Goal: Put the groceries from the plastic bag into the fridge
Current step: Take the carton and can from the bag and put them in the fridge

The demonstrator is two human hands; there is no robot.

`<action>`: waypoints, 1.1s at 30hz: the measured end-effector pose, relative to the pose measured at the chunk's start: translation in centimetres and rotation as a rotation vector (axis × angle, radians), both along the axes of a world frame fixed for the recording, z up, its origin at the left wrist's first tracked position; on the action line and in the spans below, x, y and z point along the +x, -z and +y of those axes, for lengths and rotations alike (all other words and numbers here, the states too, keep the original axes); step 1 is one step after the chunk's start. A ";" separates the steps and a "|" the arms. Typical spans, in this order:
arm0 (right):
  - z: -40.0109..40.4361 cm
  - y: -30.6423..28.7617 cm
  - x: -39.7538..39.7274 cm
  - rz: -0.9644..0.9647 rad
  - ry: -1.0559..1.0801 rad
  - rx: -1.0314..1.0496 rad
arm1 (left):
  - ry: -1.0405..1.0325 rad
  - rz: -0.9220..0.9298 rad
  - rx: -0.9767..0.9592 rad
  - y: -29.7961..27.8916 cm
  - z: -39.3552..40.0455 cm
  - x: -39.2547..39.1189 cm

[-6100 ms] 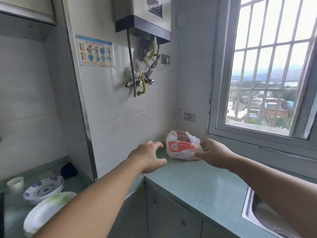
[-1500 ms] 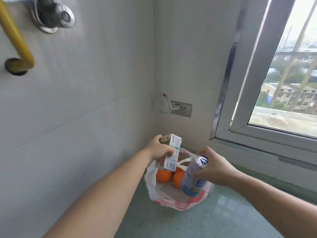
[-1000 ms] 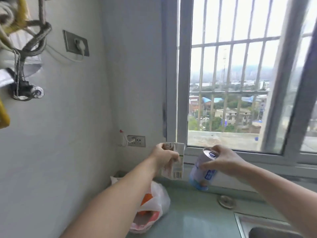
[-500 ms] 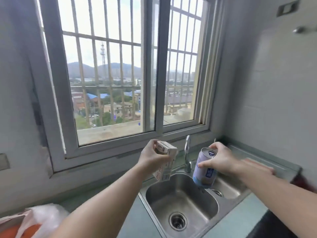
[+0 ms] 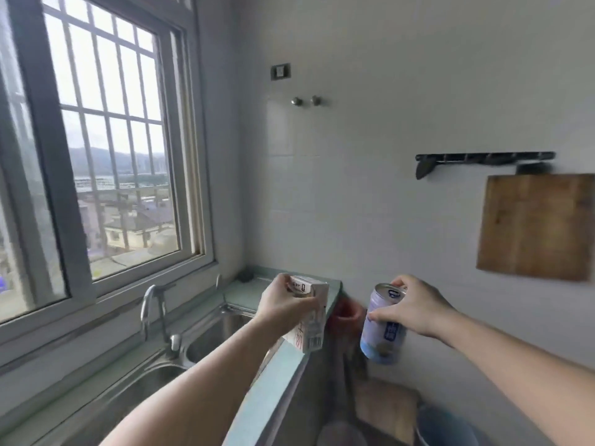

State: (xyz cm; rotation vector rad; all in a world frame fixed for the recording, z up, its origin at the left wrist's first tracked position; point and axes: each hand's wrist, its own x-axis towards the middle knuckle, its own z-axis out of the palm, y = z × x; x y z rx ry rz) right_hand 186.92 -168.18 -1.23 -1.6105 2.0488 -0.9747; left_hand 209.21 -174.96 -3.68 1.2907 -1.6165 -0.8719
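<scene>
My left hand (image 5: 283, 305) grips a small white carton (image 5: 309, 317) by its top, holding it tilted over the right end of the counter. My right hand (image 5: 413, 309) holds a pale blue drink can (image 5: 381, 333) upright by its upper half, in the air to the right of the counter's end. Both arms reach forward at chest height. The plastic bag and the fridge are out of view.
A steel double sink (image 5: 206, 336) with a tap (image 5: 154, 313) lies under the barred window (image 5: 96, 149). The green counter edge (image 5: 273, 375) runs toward me. A wooden cutting board (image 5: 534, 226) hangs on the right wall below a black hook rail (image 5: 483, 157). Buckets (image 5: 444, 426) stand on the floor.
The view has swung right, from the bag in the corner past the window and sink to the right wall. Both hands have carried the carton and can along, grips unchanged.
</scene>
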 end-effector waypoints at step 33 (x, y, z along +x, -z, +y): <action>18.7 -3.3 -46.4 0.069 1.161 0.008 | 1.255 0.097 0.048 -2.9 2.6 -66.0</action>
